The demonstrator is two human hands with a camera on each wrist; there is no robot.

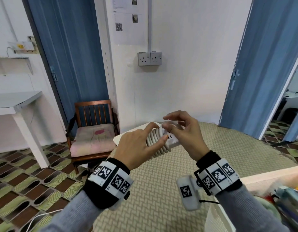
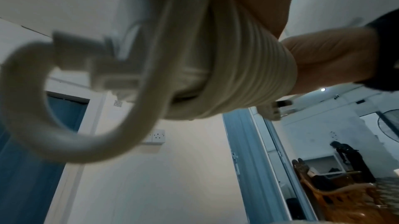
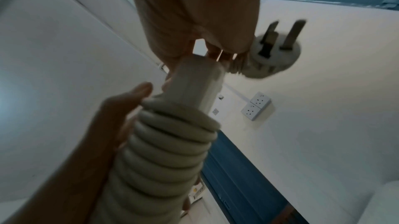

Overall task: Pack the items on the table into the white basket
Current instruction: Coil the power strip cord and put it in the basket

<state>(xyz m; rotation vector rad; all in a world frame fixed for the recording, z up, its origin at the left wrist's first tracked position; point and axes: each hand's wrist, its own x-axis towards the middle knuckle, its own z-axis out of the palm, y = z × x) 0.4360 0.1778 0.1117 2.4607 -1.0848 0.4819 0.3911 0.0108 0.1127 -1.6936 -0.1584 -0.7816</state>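
I hold a white power strip [image 1: 171, 139] over the table, its thick cord [image 1: 155, 143] wound round it in several coils. My left hand [image 1: 159, 132] grips the coiled part, thumb in front and fingers behind. My right hand [image 1: 166, 122] pinches the loose cord end at the strip's far end. In the right wrist view the strip's bare end [image 3: 198, 81] pokes out of the coils [image 3: 168, 151], with the three-pin plug [image 3: 276, 52] hanging just beyond my fingers. A free cord loop [image 2: 43, 125] shows in the left wrist view. The white basket [image 1: 228, 215] stands at the lower right, items inside.
A beige woven cloth [image 1: 161, 190] covers the table. A flat white object [image 1: 126, 136] lies behind my hands. A wooden chair [image 1: 93, 129] stands to the left by a white desk [image 1: 16, 104]. Wall sockets [image 1: 149, 58] sit between blue folding doors.
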